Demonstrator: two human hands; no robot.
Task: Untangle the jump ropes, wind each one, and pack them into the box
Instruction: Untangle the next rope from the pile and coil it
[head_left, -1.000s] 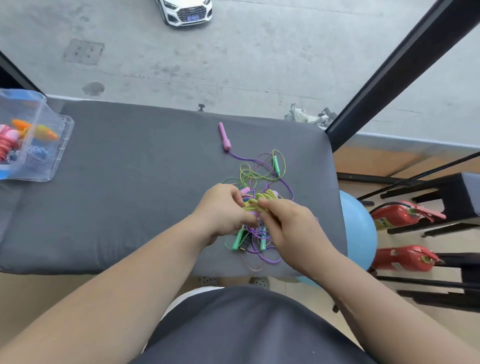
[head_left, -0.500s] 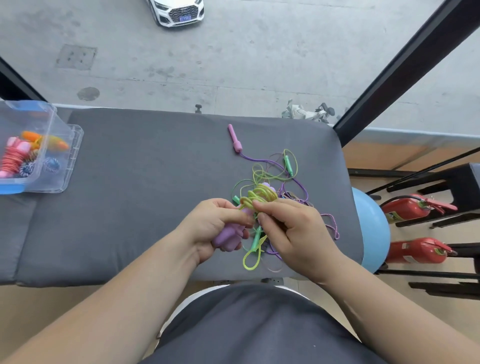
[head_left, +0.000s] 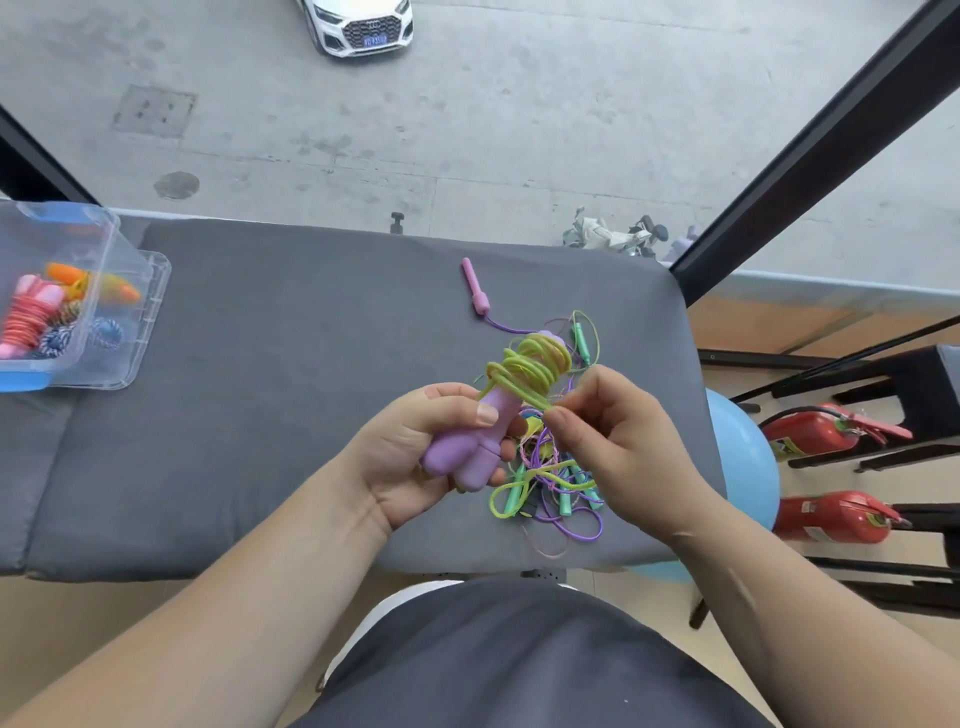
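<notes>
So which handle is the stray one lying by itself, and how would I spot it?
Start at the wide grey padded bench and look toward its far edge, right of centre. Just beyond the tangle of thin purple and green cords lies a slim pink plastic handle. Unlike the green handles buried in the tangle, it lies apart, trailing one purple cord.

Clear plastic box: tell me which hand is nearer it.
Left. The left hand lies right of the clear box, gripping purple handles; the right hand is farther right, pinching yellow-green cord.
</notes>
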